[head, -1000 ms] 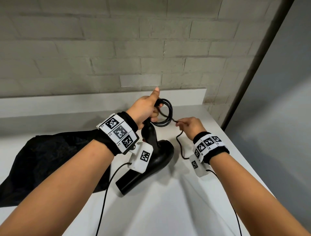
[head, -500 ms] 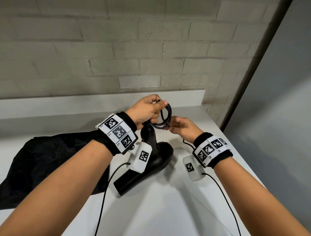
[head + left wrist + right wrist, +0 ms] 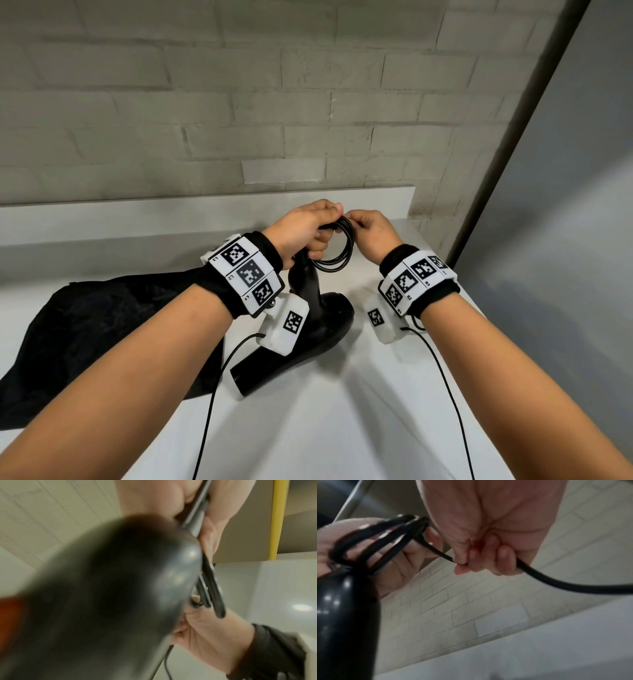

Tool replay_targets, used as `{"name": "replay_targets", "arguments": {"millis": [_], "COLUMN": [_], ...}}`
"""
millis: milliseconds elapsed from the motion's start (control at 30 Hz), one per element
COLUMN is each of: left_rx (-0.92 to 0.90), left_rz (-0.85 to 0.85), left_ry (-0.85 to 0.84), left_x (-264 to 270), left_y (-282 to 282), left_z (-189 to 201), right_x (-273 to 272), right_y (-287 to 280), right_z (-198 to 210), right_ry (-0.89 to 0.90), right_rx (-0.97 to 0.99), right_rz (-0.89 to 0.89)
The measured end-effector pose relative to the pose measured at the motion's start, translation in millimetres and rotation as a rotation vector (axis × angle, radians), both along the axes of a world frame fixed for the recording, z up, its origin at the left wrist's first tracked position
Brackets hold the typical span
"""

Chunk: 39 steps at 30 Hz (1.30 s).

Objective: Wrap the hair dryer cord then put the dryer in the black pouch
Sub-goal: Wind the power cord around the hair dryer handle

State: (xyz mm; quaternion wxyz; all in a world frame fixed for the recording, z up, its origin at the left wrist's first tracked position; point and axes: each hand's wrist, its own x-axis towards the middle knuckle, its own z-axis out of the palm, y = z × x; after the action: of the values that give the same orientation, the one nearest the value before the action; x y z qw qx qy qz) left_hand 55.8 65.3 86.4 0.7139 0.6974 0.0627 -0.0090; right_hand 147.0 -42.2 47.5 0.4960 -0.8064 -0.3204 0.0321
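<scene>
A black hair dryer [image 3: 308, 335] stands on the white counter [image 3: 342, 428], nozzle towards me and handle [image 3: 305, 277] pointing up. Above the handle my left hand [image 3: 301, 229] grips a coil of black cord [image 3: 337, 248] made of several loops. My right hand [image 3: 371, 233] pinches the loose cord right at the top of the coil. In the right wrist view the cord [image 3: 556, 582] runs through my curled right fingers [image 3: 479, 562] and off to the right. The left wrist view is filled by the blurred dryer handle [image 3: 102, 601]. The black pouch [image 3: 102, 335] lies crumpled at the left.
A grey brick wall [image 3: 274, 102] rises behind a raised white ledge [image 3: 171, 212]. The counter's right edge [image 3: 479, 308] drops off beside my right wrist. Thin sensor cables [image 3: 445, 394] hang from both wristbands over the counter.
My right hand has carried the loose cord up and left from the counter side to the top of the coil, laying on another loop. My left thumb has folded down onto the coil.
</scene>
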Motion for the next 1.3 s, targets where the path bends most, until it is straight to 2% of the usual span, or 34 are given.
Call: {"name": "replay_targets", "arguments": {"millis": [100,233,400,567,767,933,1100,1300], "left_rx": [0.011,0.103,0.182,0.158,0.039,-0.045,-0.037,0.063], "left_rz": [0.019,0.040,0.024,-0.013,0.137,0.161,0.146,0.092], "left_ry": [0.005,-0.010,-0.059,-0.028,-0.065,-0.052,-0.032,-0.014], "left_x": [0,1,1,1,6,6,5,4], "left_y": [-1,-3,-3,-5,1,7,6,4], "left_z": [-1,-2,-2,-2,-8,-9,-8,-4], "right_x": [2,-3,-20,-27,-43,-51,-49,-48], "right_y": [-4,-10,-9,-7,-6,0,0,-4], "right_z": [13,30,40,35,22,0,-6,-12], "right_ry": [-0.161,-0.287,-0.385,-0.364,-0.306,-0.297,-0.324,-0.372], "right_rx": [-0.070,-0.032,0.042,0.088,0.243,0.250,0.211,0.197], "right_rz": [-0.086,-0.180,-0.114,-0.093,-0.061,-0.046,-0.029,-0.010]}}
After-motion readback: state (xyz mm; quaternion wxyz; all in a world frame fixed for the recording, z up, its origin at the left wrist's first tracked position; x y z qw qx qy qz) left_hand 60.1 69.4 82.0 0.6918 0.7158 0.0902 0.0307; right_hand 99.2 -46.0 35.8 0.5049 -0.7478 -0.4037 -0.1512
